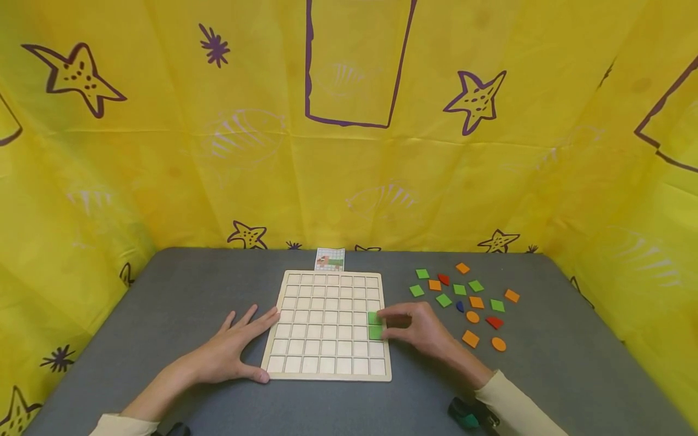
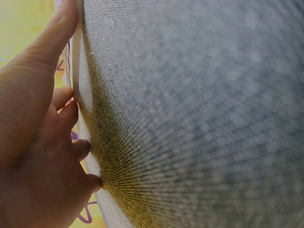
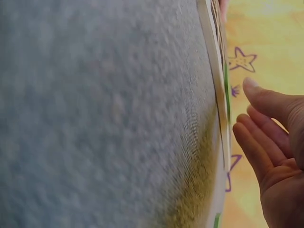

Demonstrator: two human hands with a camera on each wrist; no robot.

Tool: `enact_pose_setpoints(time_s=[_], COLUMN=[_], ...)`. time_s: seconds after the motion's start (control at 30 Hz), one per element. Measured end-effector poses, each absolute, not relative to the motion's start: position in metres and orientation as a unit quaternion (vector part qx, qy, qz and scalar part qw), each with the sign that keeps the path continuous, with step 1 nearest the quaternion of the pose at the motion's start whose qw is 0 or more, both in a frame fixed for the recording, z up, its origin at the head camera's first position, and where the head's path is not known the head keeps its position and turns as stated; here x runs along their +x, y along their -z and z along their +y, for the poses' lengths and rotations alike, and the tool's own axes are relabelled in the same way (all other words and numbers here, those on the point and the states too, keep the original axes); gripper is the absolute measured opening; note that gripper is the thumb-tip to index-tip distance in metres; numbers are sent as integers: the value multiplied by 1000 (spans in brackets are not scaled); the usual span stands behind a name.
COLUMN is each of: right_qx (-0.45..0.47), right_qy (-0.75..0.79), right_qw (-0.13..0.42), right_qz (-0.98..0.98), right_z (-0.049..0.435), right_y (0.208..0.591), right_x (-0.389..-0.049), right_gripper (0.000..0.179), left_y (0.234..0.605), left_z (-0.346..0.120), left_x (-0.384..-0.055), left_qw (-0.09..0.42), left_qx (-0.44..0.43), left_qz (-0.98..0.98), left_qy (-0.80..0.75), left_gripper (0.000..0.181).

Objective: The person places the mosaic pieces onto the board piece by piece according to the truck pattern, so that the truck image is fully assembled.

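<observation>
A pale wooden grid board [image 1: 313, 332] lies on the table. Two green square tiles, an upper tile [image 1: 373, 318] and a lower tile [image 1: 375, 332], sit in adjoining cells of its right-hand column. My right hand [image 1: 417, 327] hovers at that edge beside them, thumb and fingertips apart; in the right wrist view, nothing shows between the thumb and fingers of this hand [image 3: 280, 142]. Along the board's left side, my left hand [image 1: 226, 352] spreads its fingers, with fingertips and thumb touching the frame. The left wrist view shows this hand [image 2: 42, 128] holding no loose piece.
Right of the board lie loose pieces: several green squares [image 1: 460, 289], several orange squares [image 1: 471, 338], orange round pieces [image 1: 498, 344], red pieces [image 1: 494, 322] and a blue piece [image 1: 460, 306]. A small picture card [image 1: 329, 259] touches the board's far edge. Yellow cloth [image 1: 349, 163] hangs around the grey table [image 1: 191, 290].
</observation>
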State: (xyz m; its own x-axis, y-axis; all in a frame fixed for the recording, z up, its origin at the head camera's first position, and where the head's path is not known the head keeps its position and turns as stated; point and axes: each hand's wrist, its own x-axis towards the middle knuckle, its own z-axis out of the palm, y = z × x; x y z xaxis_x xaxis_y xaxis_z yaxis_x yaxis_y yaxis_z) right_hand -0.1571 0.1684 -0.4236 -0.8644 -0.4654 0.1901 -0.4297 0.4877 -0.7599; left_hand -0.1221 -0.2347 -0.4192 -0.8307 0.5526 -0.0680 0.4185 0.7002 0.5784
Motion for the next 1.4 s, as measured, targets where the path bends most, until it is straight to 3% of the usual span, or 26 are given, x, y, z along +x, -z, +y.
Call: enact_pose_setpoints(time_s=[0.4,0.8,1.1,1.4], right_qx=[-193,-172,-183,-185], right_qy=[500,498,469,489], right_qw=[52,24,-28,-7], right_qz=[843,849,864,852], right_z=[180,209,235,262], right_y=[425,417,412,417], right_x=[-160,-168,-172,-186], right_gripper=[47,43,42,44], left_y=[419,422,419,416], left_z=[-236,-238,-233,-234], left_x=[-120,-119,-120,-120], left_qw=[127,128,128,130], left_qx=[251,247,263,261], left_qz=[917,918,912,911], left_qy=[-282,-281,-289,-292], left_gripper=[112,112,112,111])
